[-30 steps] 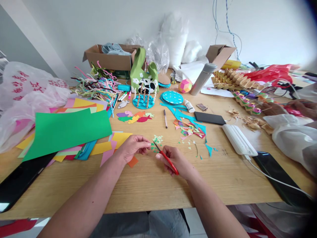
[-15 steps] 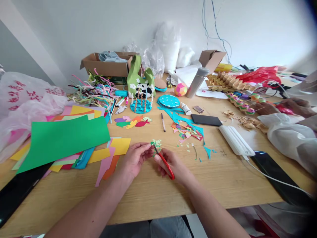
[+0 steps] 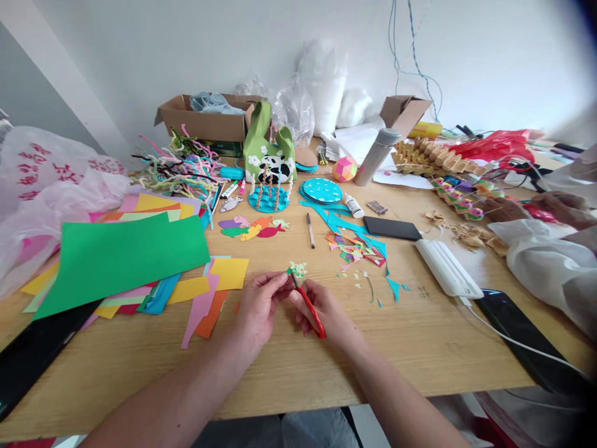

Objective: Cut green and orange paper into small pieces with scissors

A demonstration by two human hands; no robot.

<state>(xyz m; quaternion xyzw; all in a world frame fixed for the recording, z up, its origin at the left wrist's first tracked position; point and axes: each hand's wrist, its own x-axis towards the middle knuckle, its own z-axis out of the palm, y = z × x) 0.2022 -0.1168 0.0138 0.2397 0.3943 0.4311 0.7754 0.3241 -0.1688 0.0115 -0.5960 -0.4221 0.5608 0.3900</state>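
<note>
Head view: R hand (image 3: 318, 306) grips red-handled scissors (image 3: 311, 309), tip pointing far-left. L hand (image 3: 262, 301) pinches small green paper pc. (image 3: 289, 271) at the tip, over ctr. of counter (image 3: 289, 376). Pale-green clippings (image 3: 298, 269) lie just beyond; paper fish (image 3: 252, 232) far-left, mixed scraps (image 3: 354, 249) far-right w/ blue strips (image 3: 344, 222).

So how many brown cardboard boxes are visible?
2: a long brown cardboard box back left, partly behind the green panda-patterned bag; a smaller one back right, beyond the grey cylindrical flask. Clutter may hide others.
</note>
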